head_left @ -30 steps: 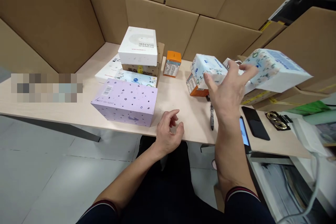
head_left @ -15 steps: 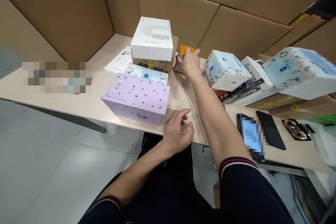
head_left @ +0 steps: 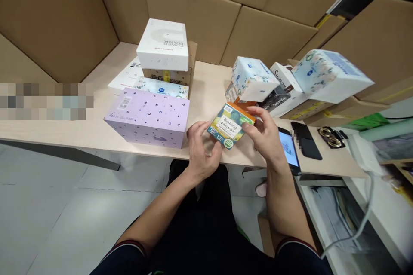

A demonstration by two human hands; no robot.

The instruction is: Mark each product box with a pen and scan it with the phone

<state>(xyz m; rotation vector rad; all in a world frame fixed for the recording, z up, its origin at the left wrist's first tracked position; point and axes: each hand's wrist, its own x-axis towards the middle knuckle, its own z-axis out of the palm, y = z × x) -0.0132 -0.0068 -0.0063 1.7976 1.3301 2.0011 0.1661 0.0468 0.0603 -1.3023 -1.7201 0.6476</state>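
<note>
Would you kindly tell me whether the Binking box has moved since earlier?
Yes, the Binking box has moved away from the cardboard wall, toward the front edge of the table.

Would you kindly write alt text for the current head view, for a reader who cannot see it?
A person's right hand holds a small Binking box over a table, the left hand at its left side. To the left are a purple box and, behind it, a white power bank box; to the right are two floral packs.
</note>
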